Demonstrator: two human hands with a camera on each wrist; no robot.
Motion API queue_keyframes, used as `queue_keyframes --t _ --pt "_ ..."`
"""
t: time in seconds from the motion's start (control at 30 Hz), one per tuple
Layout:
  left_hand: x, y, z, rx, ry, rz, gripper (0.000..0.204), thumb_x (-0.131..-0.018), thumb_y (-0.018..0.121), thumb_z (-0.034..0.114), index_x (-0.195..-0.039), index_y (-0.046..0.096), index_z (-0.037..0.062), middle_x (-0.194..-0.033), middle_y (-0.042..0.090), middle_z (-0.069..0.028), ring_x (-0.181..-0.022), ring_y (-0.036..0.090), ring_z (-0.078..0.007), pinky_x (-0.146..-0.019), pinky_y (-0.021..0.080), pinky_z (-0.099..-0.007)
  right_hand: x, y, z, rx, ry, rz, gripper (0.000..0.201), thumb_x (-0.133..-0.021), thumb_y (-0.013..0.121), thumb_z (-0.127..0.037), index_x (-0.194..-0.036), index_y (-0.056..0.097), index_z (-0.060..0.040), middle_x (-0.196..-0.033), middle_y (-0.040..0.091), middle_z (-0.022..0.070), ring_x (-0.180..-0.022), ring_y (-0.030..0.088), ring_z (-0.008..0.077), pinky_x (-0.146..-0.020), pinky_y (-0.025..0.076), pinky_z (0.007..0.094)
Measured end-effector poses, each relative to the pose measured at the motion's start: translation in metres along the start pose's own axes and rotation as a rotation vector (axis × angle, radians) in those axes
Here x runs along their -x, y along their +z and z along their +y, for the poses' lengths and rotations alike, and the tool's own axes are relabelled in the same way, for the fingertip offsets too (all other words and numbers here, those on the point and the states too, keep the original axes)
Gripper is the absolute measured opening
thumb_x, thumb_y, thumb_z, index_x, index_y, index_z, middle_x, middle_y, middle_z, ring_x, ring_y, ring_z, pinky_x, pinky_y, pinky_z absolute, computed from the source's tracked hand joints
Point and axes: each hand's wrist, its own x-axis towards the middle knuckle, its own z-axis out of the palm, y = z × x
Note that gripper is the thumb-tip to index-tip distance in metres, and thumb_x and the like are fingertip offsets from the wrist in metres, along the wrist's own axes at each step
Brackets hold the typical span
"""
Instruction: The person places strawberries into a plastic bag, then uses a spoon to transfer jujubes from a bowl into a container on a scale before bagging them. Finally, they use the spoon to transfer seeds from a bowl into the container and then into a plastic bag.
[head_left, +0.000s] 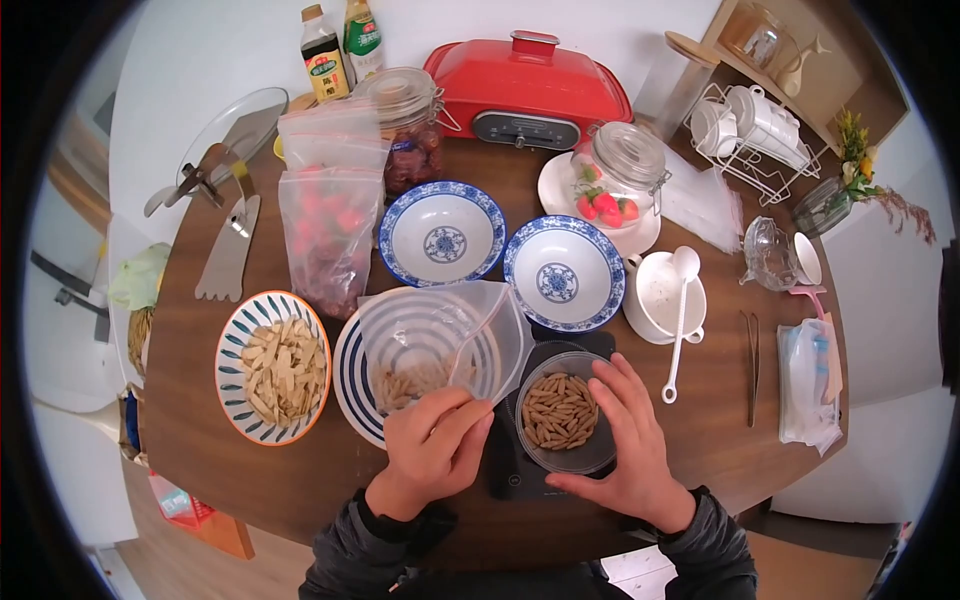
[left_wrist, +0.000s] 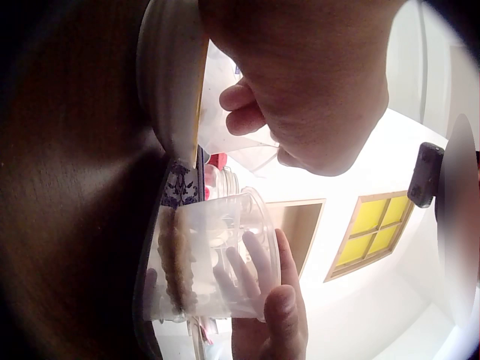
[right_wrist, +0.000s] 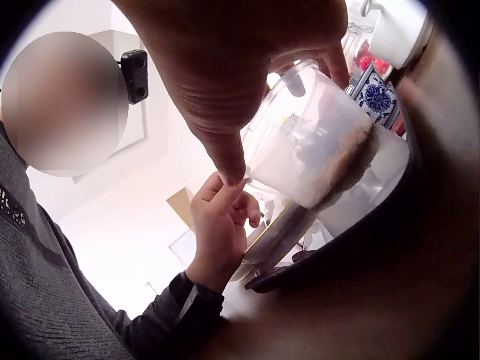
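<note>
My left hand (head_left: pixel 425 450) pinches the edge of a clear plastic bag (head_left: pixel 505 335) between thumb and fingers. Small brown pieces (head_left: pixel 405 385) show at the bag's lower end, over a blue-striped white dish (head_left: pixel 350 395). With thumb and fingers spread to either side, my right hand (head_left: pixel 635 440) holds a clear plastic tub (left_wrist: pixel 214 292) near its rim. Slender, pointed brown pieces (head_left: pixel 560 410) cover the tub's bottom. Under the tub is a black kitchen scale (head_left: pixel 515 482).
At left stands a bowl of pale dried slices (head_left: pixel 285 375). Two blue-patterned bowls (head_left: pixel 440 215) sit behind the bag. A white spoon (head_left: pixel 680 330) lies across a white pot (head_left: pixel 645 305). Farther back are bagged strawberries (head_left: pixel 335 215), glass jars and a red electric cooker (head_left: pixel 530 85).
</note>
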Motion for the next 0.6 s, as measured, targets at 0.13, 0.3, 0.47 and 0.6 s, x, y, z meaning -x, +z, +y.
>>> queue_keyframes --t 0.13,0.3,0.47,0.6 --pt "0.001 0.000 0.001 0.012 -0.024 -0.004 0.017 -0.080 0.073 -0.005 -0.095 0.069 0.0002 -0.090 0.064 -0.0110 -0.064 0.061 -0.0217 -0.055 0.048 -0.0296 -0.001 -0.001 -0.001 -0.001 0.002 0.000 0.099 -0.066 0.093 -0.035 -0.145 0.042 -0.0055 -0.147 0.045 0.0219 -0.140 0.038 0.0486 -0.110 0.039 0.0553" --pt "0.002 -0.001 0.001 0.003 -0.015 0.000 0.018 -0.080 0.073 -0.005 -0.097 0.069 0.0004 -0.094 0.064 -0.0117 -0.062 0.062 -0.0191 -0.056 0.049 -0.0284 0.001 -0.002 -0.001 -0.047 -0.025 0.043 0.100 -0.065 0.094 -0.032 -0.146 0.042 -0.0061 -0.144 0.047 0.0215 -0.137 0.042 0.0486 -0.109 0.040 0.0557" --pt "0.005 -0.002 0.002 -0.013 -0.019 0.004 0.020 -0.079 0.074 -0.004 -0.098 0.069 0.0015 -0.102 0.063 -0.0122 -0.062 0.063 -0.0164 -0.056 0.049 -0.0272 0.004 -0.015 -0.007 -0.030 -0.083 0.130 0.108 -0.062 0.095 -0.029 -0.150 0.036 -0.0087 -0.141 0.051 0.0213 -0.134 0.045 0.0497 -0.106 0.043 0.0544" --pt "0.003 -0.003 0.006 -0.016 -0.030 -0.030 0.022 -0.078 0.075 -0.004 -0.098 0.069 0.0025 -0.103 0.063 -0.0125 -0.062 0.063 -0.0163 -0.057 0.050 -0.0265 0.007 -0.019 -0.006 -0.049 -0.102 0.164 0.111 -0.061 0.096 -0.028 -0.151 0.034 -0.0100 -0.140 0.051 0.0225 -0.132 0.046 0.0503 -0.105 0.044 0.0543"
